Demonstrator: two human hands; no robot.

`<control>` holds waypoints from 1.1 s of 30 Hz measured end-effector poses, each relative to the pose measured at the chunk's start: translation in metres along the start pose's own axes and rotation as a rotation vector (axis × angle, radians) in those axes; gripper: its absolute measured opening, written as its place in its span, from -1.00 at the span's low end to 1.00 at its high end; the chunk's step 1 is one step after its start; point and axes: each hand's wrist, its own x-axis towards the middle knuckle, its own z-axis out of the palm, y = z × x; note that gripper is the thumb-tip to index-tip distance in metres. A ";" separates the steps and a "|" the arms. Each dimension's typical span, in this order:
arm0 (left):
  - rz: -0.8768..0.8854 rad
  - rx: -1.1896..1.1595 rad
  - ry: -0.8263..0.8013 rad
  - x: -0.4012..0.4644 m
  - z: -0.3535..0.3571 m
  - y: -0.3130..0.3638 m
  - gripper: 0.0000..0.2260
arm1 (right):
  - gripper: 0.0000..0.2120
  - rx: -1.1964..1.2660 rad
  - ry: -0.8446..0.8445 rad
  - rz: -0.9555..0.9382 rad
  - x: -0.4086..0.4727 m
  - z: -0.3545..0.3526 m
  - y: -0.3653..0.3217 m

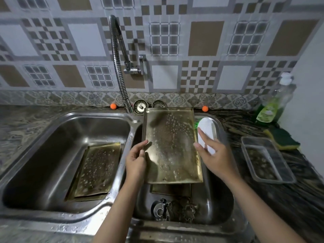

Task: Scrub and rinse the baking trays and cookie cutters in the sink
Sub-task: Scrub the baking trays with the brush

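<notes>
A soapy golden baking tray (171, 146) is held tilted over the right basin of the steel sink (226, 199). My left hand (135, 159) grips its left edge. My right hand (214, 155) is at the tray's right edge with fingers spread, blurred, over a white scrub brush (208, 128) that lies on the sink rim. Another tray (171, 189) peeks out under the held one. Metal cookie cutters (173, 210) lie at the front of the right basin. Two stacked soapy trays (96, 170) rest in the left basin.
A flexible tap (117, 64) hangs over the divider, no water visible. Two sink strainers (140, 106) sit behind the tray. On the right counter are a dish soap bottle (273, 104), a green-yellow sponge (284, 141) and a clear plastic container (266, 160).
</notes>
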 end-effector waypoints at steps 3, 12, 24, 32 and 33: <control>-0.042 -0.032 -0.013 -0.006 -0.002 -0.005 -0.67 | -0.56 0.025 0.017 0.039 -0.008 -0.002 -0.004; 0.013 0.043 -0.089 -0.028 0.009 -0.014 -0.71 | -0.61 0.148 0.068 0.089 -0.029 -0.011 0.003; 0.028 0.307 -0.615 -0.069 0.061 0.016 -0.57 | -0.49 0.131 0.194 0.158 -0.040 -0.005 0.000; -0.012 0.061 -0.648 -0.084 0.073 0.012 -0.23 | -0.72 0.682 0.136 0.269 -0.040 -0.005 0.003; -0.021 0.050 -0.614 -0.084 0.071 0.010 -0.31 | -0.72 0.736 0.147 0.274 -0.039 -0.007 0.006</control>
